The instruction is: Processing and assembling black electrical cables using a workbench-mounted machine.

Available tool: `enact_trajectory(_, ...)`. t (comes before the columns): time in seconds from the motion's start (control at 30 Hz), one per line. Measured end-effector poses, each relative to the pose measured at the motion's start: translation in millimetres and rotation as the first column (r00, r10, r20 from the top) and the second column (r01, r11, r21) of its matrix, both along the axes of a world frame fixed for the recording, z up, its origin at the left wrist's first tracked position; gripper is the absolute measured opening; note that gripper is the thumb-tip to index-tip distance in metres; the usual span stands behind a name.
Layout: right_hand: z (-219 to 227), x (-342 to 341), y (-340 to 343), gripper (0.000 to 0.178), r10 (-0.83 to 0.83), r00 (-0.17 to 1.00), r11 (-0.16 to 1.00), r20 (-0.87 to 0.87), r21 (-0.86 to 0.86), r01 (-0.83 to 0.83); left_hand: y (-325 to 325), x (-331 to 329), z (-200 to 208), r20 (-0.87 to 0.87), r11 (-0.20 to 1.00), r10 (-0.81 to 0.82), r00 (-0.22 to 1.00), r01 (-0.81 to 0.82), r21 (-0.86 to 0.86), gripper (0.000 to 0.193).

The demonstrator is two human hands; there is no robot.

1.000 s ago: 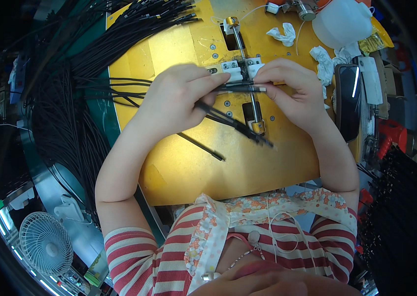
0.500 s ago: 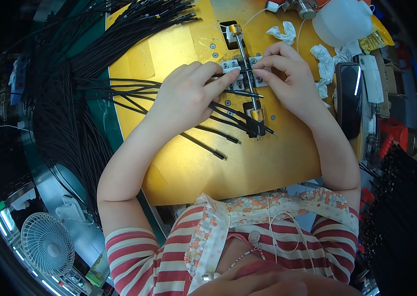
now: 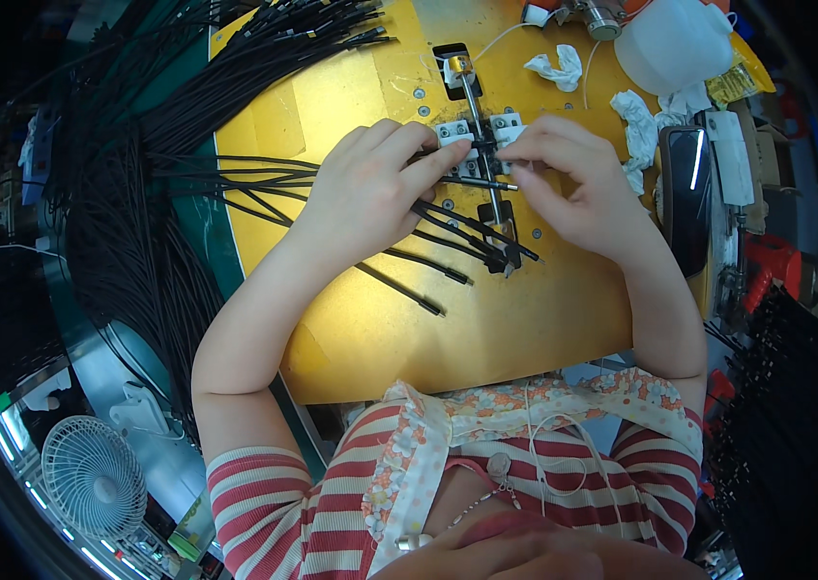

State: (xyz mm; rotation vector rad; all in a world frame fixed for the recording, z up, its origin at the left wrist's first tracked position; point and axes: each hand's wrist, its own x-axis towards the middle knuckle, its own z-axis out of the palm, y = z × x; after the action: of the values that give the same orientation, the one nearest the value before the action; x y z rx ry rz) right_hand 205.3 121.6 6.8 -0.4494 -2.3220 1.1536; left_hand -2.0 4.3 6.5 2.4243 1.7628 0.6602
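Observation:
My left hand [image 3: 365, 184] is closed round several black cables [image 3: 269, 174], its thumb and index fingertip pressed at a small metal fixture [image 3: 452, 133]. The cables' plug ends stick out beyond the fingers, one with a silver tip [image 3: 504, 185] lying across a slim metal rod [image 3: 472, 101]. The rod runs lengthwise over the fixture's middle. On the fixture's other side, my right hand [image 3: 573, 179] is open, thumb and index finger apart, fingertips close to the rod. I see nothing between them. The left palm hides part of the cables.
The yellow work plate [image 3: 409, 358] carries crumpled white tissues [image 3: 633, 135] and a white plastic bottle [image 3: 675, 43] at the back right. A phone [image 3: 685, 193] lies at the right edge. Large black cable bundles [image 3: 129, 251] fill the left side. A small fan [image 3: 95, 478] stands lower left.
My right hand has moved slightly down, and its thumb has parted from the fingers. The rod's gold end pieces have shifted, the near one now less visible. My left hand stays in place.

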Motion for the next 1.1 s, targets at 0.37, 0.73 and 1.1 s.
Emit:
enact_trajectory(0.37,6,1,1,0.01,0.036,0.999,0.998,-0.014,-0.058,-0.037,1,1,-2,0.038,0.999,0.004,0.999,-0.005,0.039,0.05)
enact_trajectory(0.73,12,-2,-4,0.008,-0.009,0.991,0.99,-0.131,-0.141,-0.009,-5,-10,27,0.188,0.989,0.01,0.982,0.018,-0.145,0.049)
enact_trajectory(1.1,-13,-12,7,0.007,-0.12,0.993,0.987,-0.021,0.11,0.121,-2,-3,6,-0.086,1.0,0.012,0.996,-0.013,-0.01,0.059)
